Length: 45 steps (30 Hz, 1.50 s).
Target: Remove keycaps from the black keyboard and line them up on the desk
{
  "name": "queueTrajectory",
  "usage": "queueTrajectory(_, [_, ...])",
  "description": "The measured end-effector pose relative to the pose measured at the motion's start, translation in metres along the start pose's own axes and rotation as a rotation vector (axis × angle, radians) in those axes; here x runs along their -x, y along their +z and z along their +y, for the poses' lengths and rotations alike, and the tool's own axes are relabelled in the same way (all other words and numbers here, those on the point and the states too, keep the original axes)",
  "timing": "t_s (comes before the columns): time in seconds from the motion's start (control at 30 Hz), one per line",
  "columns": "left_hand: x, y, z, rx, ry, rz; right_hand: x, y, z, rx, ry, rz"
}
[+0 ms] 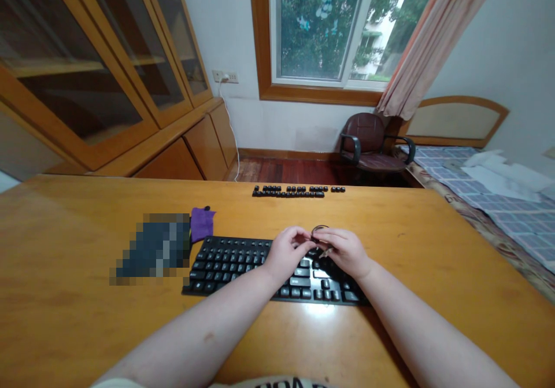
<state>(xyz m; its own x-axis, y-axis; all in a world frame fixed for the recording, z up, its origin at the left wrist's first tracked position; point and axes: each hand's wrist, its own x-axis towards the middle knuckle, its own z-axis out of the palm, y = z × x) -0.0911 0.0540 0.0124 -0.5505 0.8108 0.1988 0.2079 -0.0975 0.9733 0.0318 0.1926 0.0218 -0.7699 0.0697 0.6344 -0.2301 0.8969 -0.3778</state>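
Observation:
A black keyboard point(234, 261) lies across the desk in front of me, several of its top-row keys gone. Above its right part, my left hand point(286, 254) is closed in a pinch, fingertips against a small dark piece that looks like a keycap point(313, 239). My right hand point(344, 250) meets it there, fingers curled around what appears to be a wire keycap puller point(325, 253); a light metal end pokes out below the fingers. A thin black loop point(319, 226) shows behind the fingertips. Both hands hide part of the keys.
Loose black keycaps point(288, 194) stand in rows along the desk's point(130, 330) far edge. Left of the keyboard lie a purple pouch point(202, 224) and a pixelated dark item point(158, 246). Beyond are a glass cabinet point(108, 76), an office chair point(368, 139) and a bed point(511, 185).

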Motion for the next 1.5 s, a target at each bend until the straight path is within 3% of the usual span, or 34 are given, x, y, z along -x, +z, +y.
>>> queueTrajectory(0.1, [0.001,-0.003,0.007,-0.11,0.079,0.007,-0.007,-0.016,0.012,0.105,0.193,0.08])
queueTrajectory(0.2, [0.001,-0.004,0.011,-0.183,0.099,-0.007,-0.018,-0.035,0.041,0.241,0.383,0.122])
queueTrajectory(0.33, [0.0,-0.005,0.013,-0.222,0.12,-0.029,-0.029,-0.039,0.086,0.434,0.557,-0.005])
queueTrajectory(0.47, [0.0,-0.006,0.011,-0.234,0.134,-0.035,-0.029,-0.019,0.116,0.58,0.678,-0.18])
queueTrajectory(0.7, [0.001,-0.006,0.011,-0.259,0.127,-0.042,-0.022,0.004,0.14,0.697,0.611,-0.254])
queueTrajectory(0.87, [0.0,-0.005,0.013,-0.261,0.111,-0.044,-0.024,0.007,0.148,0.687,0.531,-0.244])
queueTrajectory(1.13, [0.0,-0.004,0.015,-0.265,0.109,-0.038,-0.032,0.009,0.153,0.721,0.505,-0.292])
queueTrajectory(1.5, [0.0,-0.004,0.014,-0.266,0.121,-0.04,-0.034,0.013,0.155,0.749,0.47,-0.261])
